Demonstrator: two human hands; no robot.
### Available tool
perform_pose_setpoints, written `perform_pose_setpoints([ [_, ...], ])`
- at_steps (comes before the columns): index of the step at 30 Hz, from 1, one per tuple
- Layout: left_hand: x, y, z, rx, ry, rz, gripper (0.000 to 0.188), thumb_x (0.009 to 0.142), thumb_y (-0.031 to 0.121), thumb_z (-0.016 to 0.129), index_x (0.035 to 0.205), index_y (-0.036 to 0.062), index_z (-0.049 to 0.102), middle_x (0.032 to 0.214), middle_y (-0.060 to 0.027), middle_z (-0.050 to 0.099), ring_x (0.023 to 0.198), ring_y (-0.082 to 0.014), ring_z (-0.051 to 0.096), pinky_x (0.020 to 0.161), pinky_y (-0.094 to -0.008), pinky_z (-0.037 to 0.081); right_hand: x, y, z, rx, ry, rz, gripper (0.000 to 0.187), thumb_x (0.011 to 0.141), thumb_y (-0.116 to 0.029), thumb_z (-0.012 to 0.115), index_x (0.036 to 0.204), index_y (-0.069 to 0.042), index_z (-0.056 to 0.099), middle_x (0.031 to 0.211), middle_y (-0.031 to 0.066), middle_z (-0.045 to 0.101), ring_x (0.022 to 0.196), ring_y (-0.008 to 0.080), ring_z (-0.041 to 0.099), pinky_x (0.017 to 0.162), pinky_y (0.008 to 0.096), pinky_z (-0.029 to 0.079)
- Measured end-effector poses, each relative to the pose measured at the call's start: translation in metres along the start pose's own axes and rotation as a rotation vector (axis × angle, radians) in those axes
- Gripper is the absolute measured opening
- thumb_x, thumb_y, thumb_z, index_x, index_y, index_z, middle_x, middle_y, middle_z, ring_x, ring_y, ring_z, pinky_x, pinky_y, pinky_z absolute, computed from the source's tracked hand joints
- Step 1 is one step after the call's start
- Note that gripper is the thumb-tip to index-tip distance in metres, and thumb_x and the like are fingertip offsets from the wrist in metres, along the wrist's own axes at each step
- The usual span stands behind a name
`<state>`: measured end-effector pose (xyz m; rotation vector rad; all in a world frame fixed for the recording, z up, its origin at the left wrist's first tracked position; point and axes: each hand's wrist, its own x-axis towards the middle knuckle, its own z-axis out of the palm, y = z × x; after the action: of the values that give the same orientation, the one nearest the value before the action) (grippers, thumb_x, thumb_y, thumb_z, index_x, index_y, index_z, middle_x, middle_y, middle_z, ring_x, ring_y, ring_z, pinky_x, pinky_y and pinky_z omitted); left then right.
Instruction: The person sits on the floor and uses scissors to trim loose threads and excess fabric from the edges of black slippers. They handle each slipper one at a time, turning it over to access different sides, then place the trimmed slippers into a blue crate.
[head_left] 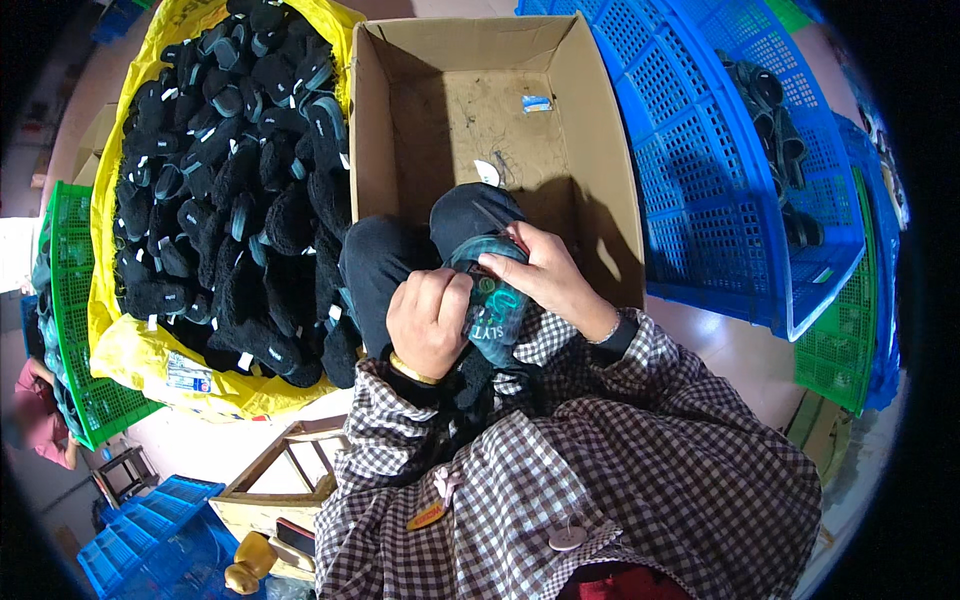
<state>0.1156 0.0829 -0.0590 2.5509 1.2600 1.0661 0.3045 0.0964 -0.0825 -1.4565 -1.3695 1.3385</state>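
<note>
Above my lap I hold a teal shoe [496, 325] with pale printing and curved markings on it. My left hand [428, 318] is closed, its fingers curled against the shoe's left side. On the other side my right hand [553, 275] has its thumb pressed onto the shoe's upper part. What looks like a pair of scissors [490, 216], with a thin dark blade and a red part by the fingers, sticks out from the right hand. Its grip is mostly hidden. Fuzzy black material [470, 388] lies below the shoe, against my checked clothing.
A yellow sack [112, 330] packed with black fuzzy shoes [240, 215] stands at left. Ahead is an open cardboard box [420, 130] with scraps and threads inside. Blue crates [680, 170] stand at right, one holding dark shoes [775, 125]. A wooden frame stool [270, 490] is lower left.
</note>
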Motion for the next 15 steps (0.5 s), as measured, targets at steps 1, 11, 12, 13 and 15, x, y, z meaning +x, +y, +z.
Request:
perform_pose_setpoints([
  [1, 0.000, 0.000, -0.007, 0.031, -0.018, 0.013, 0.027, 0.069, 0.009, 0.064, 0.095, 0.0053, 0.061, 0.089, -0.0105, 0.059, 0.076, -0.0267, 0.059, 0.065, -0.0361, 0.049, 0.001, 0.007, 0.000, -0.068, 0.028, 0.014, 0.042, 0.084, -0.034, 0.073, 0.099, 0.003, 0.060, 0.085, 0.0089, 0.065, 0.079, 0.0101, 0.058, 0.072, 0.0295, 0.050],
  [11, -0.046, 0.028, -0.043, -0.096, -0.458, -0.121, 0.037, 0.076, 0.003, 0.059, 0.112, -0.0024, 0.061, 0.112, -0.0192, 0.059, 0.103, -0.0325, 0.058, 0.093, -0.0396, 0.048, -0.007, 0.008, 0.002, 0.010, 0.121, 0.031, 0.042, 0.098, -0.040, 0.052, 0.094, 0.002, 0.055, 0.071, 0.0111, 0.051, 0.066, 0.0150, 0.048, 0.062, 0.0333, 0.043],
  [12, -0.051, 0.023, -0.031, -0.087, -0.532, -0.092, 0.037, 0.079, 0.005, 0.057, 0.115, -0.0025, 0.061, 0.115, -0.0190, 0.059, 0.108, -0.0325, 0.056, 0.098, -0.0410, 0.044, -0.010, 0.003, 0.001, 0.024, 0.088, 0.073, 0.036, 0.102, -0.033, 0.048, 0.098, 0.001, 0.054, 0.080, -0.0021, 0.047, 0.077, 0.0070, 0.041, 0.071, 0.0240, 0.041],
  [13, -0.053, 0.017, -0.020, -0.080, -0.609, -0.057, 0.038, 0.081, 0.008, 0.054, 0.118, -0.0026, 0.060, 0.117, -0.0189, 0.059, 0.112, -0.0325, 0.054, 0.103, -0.0423, 0.040, -0.010, 0.006, 0.002, 0.041, 0.087, 0.044, 0.036, 0.102, -0.034, 0.048, 0.097, 0.001, 0.054, 0.078, 0.0021, 0.048, 0.074, 0.0095, 0.043, 0.069, 0.0267, 0.042],
  [15, -0.042, 0.010, -0.005, -0.167, -0.588, -0.019, 0.045, 0.084, 0.009, 0.052, 0.128, 0.0016, 0.055, 0.130, -0.0188, 0.054, 0.127, -0.0356, 0.046, 0.110, -0.0433, 0.034, -0.011, 0.017, 0.003, 0.065, 0.089, -0.006, 0.038, 0.101, -0.037, 0.047, 0.095, 0.000, 0.054, 0.074, 0.0106, 0.051, 0.069, 0.0144, 0.047, 0.066, 0.0323, 0.043],
])
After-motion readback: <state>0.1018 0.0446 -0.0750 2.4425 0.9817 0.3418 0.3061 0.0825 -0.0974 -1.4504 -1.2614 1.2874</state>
